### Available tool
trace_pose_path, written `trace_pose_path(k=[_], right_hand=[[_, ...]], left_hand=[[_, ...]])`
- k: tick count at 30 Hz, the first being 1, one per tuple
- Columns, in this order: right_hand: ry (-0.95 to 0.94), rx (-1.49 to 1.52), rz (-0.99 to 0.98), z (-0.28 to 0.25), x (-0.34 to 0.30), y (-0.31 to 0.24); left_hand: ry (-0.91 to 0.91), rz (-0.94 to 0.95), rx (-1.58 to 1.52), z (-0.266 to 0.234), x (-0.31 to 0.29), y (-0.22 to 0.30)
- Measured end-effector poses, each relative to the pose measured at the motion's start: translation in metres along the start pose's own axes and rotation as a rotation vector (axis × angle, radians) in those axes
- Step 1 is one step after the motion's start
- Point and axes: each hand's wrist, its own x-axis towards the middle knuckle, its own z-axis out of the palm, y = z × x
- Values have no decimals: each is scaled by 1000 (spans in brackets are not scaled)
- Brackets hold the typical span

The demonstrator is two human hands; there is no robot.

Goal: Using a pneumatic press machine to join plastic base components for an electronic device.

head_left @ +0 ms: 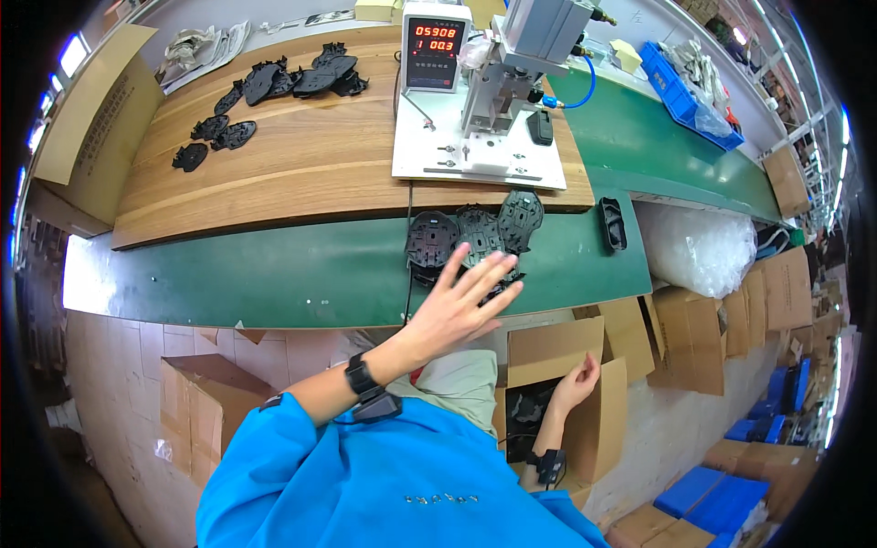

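My left hand point(457, 307) reaches over the front of the green bench with its fingers spread. Right beneath its fingertips lie several black moulded plastic shells: a left one point(431, 239), a middle one point(479, 232) and a right one point(520, 219). Whether the fingers touch them I cannot tell. Lower down on the right, my right hand point(575, 384) hangs over an open cardboard box point(555, 353), fingers loosely extended, nothing visible in them. Black parts point(528, 408) lie inside that box.
A white-based press point(498, 110) with a counter box point(436, 47) stands on the wooden board point(301, 155). More black shells point(315, 78) lie at the board's far left. A black tray-like part point(612, 225) rests on the bench's right. Cardboard boxes point(215, 402) flank me.
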Motion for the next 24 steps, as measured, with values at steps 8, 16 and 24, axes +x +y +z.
trace_pose_path(k=[8, 16, 24], right_hand=[[-674, -232, -860, 85, 24, -259], [-1151, -618, -920, 128, 44, -265], [-963, -577, -952, 93, 28, -235]], left_hand=[[-132, -363, 80, -47, -9, -14], [-163, -322, 60, -36, -19, -24], [-87, -176, -82, -32, -22, -25]])
